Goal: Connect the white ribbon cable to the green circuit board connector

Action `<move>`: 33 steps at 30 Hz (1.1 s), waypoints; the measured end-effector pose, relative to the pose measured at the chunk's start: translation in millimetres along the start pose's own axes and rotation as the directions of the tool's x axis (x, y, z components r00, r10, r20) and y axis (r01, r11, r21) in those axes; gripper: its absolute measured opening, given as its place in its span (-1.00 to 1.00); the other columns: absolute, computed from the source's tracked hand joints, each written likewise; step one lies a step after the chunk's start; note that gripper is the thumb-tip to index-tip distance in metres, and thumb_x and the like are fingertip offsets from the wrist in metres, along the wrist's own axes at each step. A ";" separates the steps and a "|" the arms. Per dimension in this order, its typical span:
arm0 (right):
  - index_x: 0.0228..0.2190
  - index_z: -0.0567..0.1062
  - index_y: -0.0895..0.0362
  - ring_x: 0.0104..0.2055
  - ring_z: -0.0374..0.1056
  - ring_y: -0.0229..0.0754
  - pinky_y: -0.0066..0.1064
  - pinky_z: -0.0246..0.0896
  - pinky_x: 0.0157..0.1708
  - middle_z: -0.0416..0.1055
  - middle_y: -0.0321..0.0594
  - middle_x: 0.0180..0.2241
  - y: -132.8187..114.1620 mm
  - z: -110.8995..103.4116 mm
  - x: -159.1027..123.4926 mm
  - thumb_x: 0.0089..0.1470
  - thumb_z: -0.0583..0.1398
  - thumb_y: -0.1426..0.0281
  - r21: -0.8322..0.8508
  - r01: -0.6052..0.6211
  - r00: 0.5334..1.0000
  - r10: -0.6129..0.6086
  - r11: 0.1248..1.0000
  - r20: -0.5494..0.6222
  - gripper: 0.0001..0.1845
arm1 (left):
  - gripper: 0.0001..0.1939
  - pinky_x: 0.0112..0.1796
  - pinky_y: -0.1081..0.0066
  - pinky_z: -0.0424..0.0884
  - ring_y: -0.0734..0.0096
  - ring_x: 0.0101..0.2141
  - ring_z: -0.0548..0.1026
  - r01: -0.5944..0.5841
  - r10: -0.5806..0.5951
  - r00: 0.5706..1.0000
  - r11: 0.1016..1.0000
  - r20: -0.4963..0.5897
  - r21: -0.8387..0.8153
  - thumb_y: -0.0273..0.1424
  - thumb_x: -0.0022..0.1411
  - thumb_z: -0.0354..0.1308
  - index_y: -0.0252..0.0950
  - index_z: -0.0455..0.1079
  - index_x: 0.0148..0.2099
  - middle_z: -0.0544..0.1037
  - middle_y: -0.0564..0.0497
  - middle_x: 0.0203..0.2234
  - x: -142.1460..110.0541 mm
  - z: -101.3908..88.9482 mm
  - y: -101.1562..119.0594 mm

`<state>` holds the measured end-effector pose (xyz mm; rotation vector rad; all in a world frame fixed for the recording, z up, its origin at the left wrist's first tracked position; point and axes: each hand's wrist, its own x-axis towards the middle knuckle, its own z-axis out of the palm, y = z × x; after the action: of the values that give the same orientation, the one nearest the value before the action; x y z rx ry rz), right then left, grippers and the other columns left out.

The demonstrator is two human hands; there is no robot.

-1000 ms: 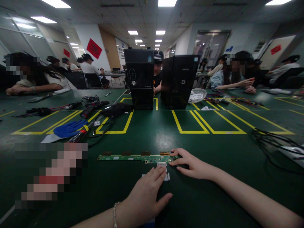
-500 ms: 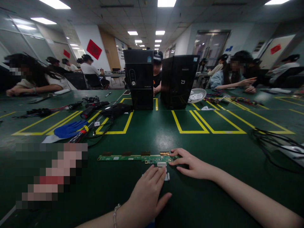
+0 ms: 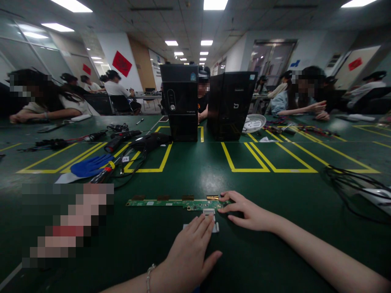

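A long, narrow green circuit board (image 3: pixel 171 203) lies flat across the table in front of me. A white connector piece, looking like a flat ribbon cable end (image 3: pixel 209 212), sits at its near edge, and more of this white part shows around my fingers. My left hand (image 3: pixel 193 243) lies palm down over the white part, fingers stretched out and thumb apart; what is under the fingers is hidden. At the board's right end, my right hand (image 3: pixel 244 209) has its fingertips on the board, holding that end, with the thumb lower on the table side.
Two black computer towers (image 3: pixel 183 106) (image 3: pixel 230 108) stand beyond the board. To the left lie a blue glove (image 3: pixel 91 165), a tool with a red-and-yellow handle (image 3: pixel 104 173) and a black hot-air-gun-like tool (image 3: pixel 149 140). Black cables (image 3: pixel 345 183) lie at right. People sit around other tables.
Almost nothing differs. Both hands stay in place at the board; the whole view has shifted very slightly.
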<state>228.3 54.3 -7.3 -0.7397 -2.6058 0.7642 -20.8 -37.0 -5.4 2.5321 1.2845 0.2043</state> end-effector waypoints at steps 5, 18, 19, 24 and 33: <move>-0.02 0.44 0.03 0.21 -0.08 -0.01 -0.04 -0.10 0.19 0.13 -0.11 0.05 -0.8 -0.8 1.6 0.21 0.12 0.34 0.000 0.006 1.000 -0.006 1.000 -0.006 -0.70 | -0.29 0.17 0.13 0.13 0.09 0.25 0.06 0.003 -0.003 1.000 1.000 0.013 -0.001 -0.01 0.30 -0.11 -0.34 -0.01 0.34 0.06 -0.14 0.29 -1.8 3.6 0.0; 0.00 0.42 0.00 0.21 -0.09 0.01 -0.02 -0.08 0.18 0.11 -0.13 0.08 -2.3 -2.2 0.0 0.20 0.13 0.34 0.007 -0.006 1.000 0.006 1.000 0.003 -0.68 | -0.33 0.19 0.05 0.07 0.11 0.24 0.10 -0.035 0.036 0.999 0.999 0.015 -0.038 -0.06 0.31 -0.07 -0.28 0.00 0.34 0.10 -0.11 0.28 -1.8 -4.5 -4.5; -0.01 0.43 0.01 0.21 -0.09 0.02 -0.02 -0.09 0.18 0.11 -0.13 0.08 -2.3 -2.2 0.2 0.20 0.13 0.34 0.008 -0.004 1.000 0.004 1.000 0.002 -0.68 | -0.33 0.19 0.05 0.08 0.11 0.24 0.10 -0.037 0.038 0.999 0.999 0.006 -0.035 -0.06 0.31 -0.07 -0.28 -0.01 0.34 0.10 -0.12 0.28 -2.1 -2.5 -5.1; -0.01 0.43 0.02 0.20 -0.07 0.02 -0.02 -0.07 0.18 0.13 -0.12 0.06 -1.4 -1.3 0.1 0.20 0.13 0.35 0.002 -0.002 1.000 0.002 1.000 0.001 -0.69 | -0.35 0.19 0.08 0.10 0.12 0.23 0.12 -0.051 0.051 0.998 0.999 -0.038 -0.016 -0.05 0.33 -0.11 -0.27 0.00 0.34 0.12 -0.11 0.27 -2.7 2.0 -5.1; -0.01 0.43 0.02 0.21 -0.08 0.01 -0.04 -0.09 0.19 0.12 -0.12 0.06 0.0 -0.6 -0.6 0.20 0.13 0.35 -0.022 -0.004 1.000 0.004 1.000 0.008 -0.69 | -0.62 0.15 0.10 0.19 0.23 0.11 0.29 -0.020 0.021 0.969 1.000 -0.246 0.004 -0.33 0.34 -0.05 -0.21 0.25 0.17 0.35 -0.06 0.12 13.6 -23.4 -24.1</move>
<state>229.1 54.2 -6.9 -0.7502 -2.6244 0.7423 -37.2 -8.0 8.8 2.5854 1.3448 0.5372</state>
